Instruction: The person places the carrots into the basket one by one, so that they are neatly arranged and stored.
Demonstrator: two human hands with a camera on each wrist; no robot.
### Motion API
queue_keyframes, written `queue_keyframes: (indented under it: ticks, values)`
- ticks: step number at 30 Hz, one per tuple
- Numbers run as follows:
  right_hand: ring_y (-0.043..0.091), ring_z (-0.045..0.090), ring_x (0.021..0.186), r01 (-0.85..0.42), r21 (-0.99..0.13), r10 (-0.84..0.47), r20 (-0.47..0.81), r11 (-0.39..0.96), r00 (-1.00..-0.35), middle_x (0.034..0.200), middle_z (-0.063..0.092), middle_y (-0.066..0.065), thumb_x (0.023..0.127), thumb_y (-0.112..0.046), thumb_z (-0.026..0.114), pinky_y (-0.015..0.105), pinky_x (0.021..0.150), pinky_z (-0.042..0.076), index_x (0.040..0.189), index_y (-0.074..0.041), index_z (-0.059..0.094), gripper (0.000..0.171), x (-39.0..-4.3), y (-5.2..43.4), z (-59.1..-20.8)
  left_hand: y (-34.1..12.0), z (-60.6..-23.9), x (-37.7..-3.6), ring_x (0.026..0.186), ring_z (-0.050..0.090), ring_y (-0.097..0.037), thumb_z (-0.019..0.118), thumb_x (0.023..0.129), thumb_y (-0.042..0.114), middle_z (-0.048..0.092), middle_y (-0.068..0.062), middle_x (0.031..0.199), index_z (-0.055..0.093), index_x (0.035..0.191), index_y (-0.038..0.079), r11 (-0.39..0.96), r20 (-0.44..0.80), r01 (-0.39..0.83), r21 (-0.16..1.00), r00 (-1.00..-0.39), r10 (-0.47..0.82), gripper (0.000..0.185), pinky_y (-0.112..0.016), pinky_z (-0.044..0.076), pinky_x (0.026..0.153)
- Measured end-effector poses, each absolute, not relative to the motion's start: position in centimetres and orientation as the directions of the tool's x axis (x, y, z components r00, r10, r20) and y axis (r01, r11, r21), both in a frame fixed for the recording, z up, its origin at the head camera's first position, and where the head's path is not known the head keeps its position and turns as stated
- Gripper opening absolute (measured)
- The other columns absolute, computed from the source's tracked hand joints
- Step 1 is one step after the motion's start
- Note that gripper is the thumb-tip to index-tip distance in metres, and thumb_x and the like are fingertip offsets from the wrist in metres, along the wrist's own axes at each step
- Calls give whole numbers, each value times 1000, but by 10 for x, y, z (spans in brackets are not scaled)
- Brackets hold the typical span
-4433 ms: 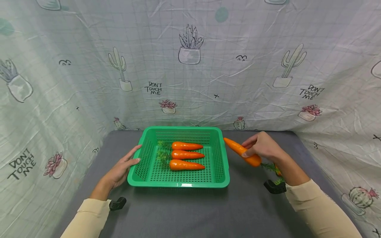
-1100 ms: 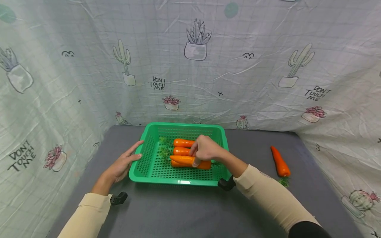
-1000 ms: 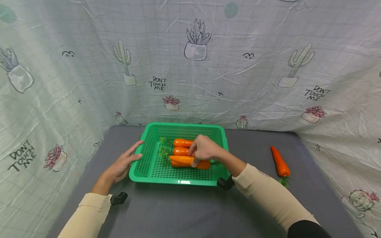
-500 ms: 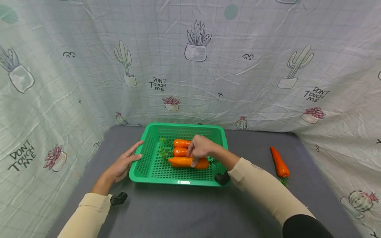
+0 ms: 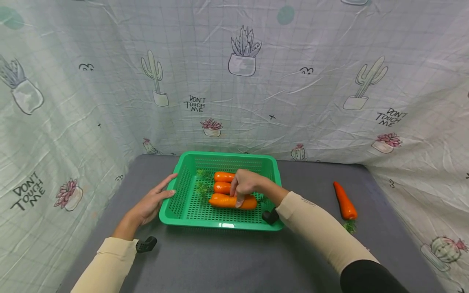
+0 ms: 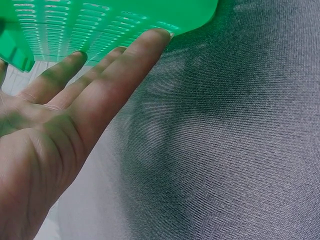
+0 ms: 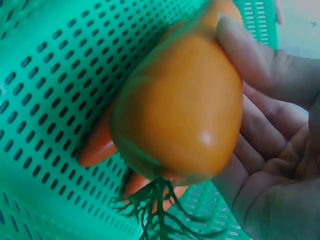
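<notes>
A green perforated basket (image 5: 275,179) stands mid-table with several orange carrots in it. My right hand (image 5: 242,191) reaches in from the right and grips one carrot (image 5: 225,201) low at the basket's front. In the right wrist view that carrot (image 7: 180,110) fills the frame, with my fingers (image 7: 260,65) curled along it and other carrots (image 7: 97,147) beneath it. Two more carrots (image 5: 222,176) lie behind it. My left hand (image 5: 155,199) rests with straight fingers (image 6: 115,65) against the basket's left wall (image 6: 100,25).
One carrot (image 5: 343,199) with green leaves lies on the grey table (image 5: 220,260) to the right of the basket. A printed cloth (image 5: 234,81) walls in the back and both sides. Grey table (image 6: 225,150) lies under my left palm.
My right hand has brought a carrot from the table's right side into the basket and, over the last second, lowered it toward the basket's front. The left hand has stayed put.
</notes>
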State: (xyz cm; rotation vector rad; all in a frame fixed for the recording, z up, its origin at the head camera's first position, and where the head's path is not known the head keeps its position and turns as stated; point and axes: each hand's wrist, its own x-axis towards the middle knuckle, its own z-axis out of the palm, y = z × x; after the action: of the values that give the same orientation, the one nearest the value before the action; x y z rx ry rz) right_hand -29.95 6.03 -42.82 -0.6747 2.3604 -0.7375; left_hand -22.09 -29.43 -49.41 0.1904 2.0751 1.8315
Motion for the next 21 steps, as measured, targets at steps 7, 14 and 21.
queue_keyframes:
  ticks: [7, 14, 21]
  values:
    - [16, 47, 77, -307, -610, -615, -394, 731, -683, 96, 79, 5, 69, 5, 90, 27, 66, 45, 88, -10, 83, 25, -303, 57, -434, -294, -494, -221, 160, -13, -47, 50, 111, 30, -25, -9, 173, 7, 170, 31, 141, -182, -142, 980, -924, 335, 73, -72, 10, 125]
    - [21, 63, 119, -364, -553, -624, -405, 749, -668, 127, 74, 8, 72, -3, 93, 34, 91, 59, 99, -10, 84, 29, -305, 56, -442, -294, -494, -222, 161, -14, -45, 50, 111, 31, -25, -8, 173, 7, 170, 31, 153, -187, -143, 978, -922, 339, 73, -71, 12, 125]
    - [23, 62, 122, -449, -494, -651, -390, 745, -651, 122, 75, 4, 73, -5, 93, 41, 102, 55, 102, -11, 83, 31, -305, 53, -446, -294, -493, -223, 159, 13, -48, 50, 111, 32, -20, -11, 174, 6, 170, 31, 157, -196, -150, 976, -921, 337, 74, -33, 48, 106]
